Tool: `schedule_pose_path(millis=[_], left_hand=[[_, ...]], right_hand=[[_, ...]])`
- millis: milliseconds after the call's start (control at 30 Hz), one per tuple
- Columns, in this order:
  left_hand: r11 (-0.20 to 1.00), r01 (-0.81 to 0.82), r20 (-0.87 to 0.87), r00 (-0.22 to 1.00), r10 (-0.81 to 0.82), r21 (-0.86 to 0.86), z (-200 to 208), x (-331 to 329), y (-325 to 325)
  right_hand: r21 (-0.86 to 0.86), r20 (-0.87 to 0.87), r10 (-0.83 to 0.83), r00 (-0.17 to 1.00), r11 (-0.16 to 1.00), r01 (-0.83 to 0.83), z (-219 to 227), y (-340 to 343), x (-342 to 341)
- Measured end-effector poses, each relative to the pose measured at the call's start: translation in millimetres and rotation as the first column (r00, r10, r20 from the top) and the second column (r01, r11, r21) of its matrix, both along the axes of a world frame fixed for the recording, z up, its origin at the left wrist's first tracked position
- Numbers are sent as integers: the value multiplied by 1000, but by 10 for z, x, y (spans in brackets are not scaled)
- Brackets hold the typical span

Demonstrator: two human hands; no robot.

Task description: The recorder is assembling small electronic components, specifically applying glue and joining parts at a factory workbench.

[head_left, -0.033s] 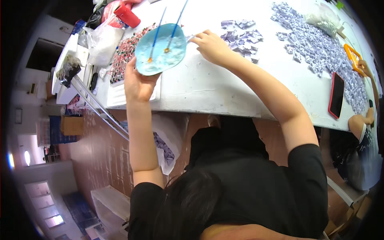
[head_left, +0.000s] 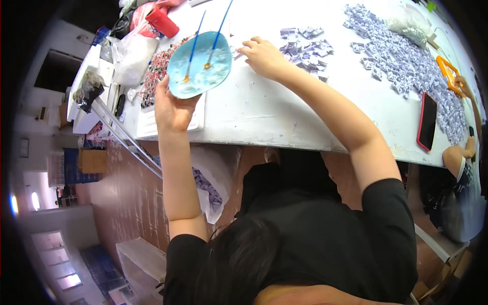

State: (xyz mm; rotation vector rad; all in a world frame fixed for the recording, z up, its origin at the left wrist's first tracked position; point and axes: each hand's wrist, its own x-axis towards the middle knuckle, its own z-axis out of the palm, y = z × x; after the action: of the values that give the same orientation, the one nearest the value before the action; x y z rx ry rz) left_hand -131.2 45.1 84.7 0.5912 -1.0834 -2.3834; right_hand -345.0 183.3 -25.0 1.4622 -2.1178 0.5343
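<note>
My left hand (head_left: 175,108) grips a light-blue dish (head_left: 223,63) from beneath at its near edge, tilted above the table. White foamy-looking stuff lies in the dish, with two thin blue sticks (head_left: 193,46) with orange tips leaning in it. My right hand (head_left: 264,58) is just right of the dish, over the table, its fingers drawn together. A small pale bit shows at those fingertips, too small to name. To the right of that hand lies a small heap of grey plastic pieces (head_left: 307,48).
A larger spread of grey pieces (head_left: 401,63) covers the right side, with a red-edged phone (head_left: 427,122) beside it. Another person's hand (head_left: 461,85) touches an orange frame (head_left: 447,73). Red-and-green wired parts (head_left: 155,76), a white tray (head_left: 147,122), a plastic bag (head_left: 133,58) and a red cylinder (head_left: 162,23) are left.
The dish and my left hand have shifted slightly left and down. My right hand has moved a little to the left.
</note>
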Motion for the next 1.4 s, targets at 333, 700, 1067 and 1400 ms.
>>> schedule_pose_path(millis=[333,700,1067,1400], left_hand=[[991,-122,83,990,118,55,-90,208,-70],[989,-8,109,994,-8,148,-796,-891,203],[989,5,23,1000,-8,151,-993,-1581,-58],[841,523,-454,788,-416,137,-368,46,519]], right_hand=[[304,25,-125,992,946,112,251,132,-123],[387,-143,-301,943,860,334,243,867,-521],[199,32,-38,999,980,31,526,1301,78],[63,541,69,838,990,-123,426,2317,1405]])
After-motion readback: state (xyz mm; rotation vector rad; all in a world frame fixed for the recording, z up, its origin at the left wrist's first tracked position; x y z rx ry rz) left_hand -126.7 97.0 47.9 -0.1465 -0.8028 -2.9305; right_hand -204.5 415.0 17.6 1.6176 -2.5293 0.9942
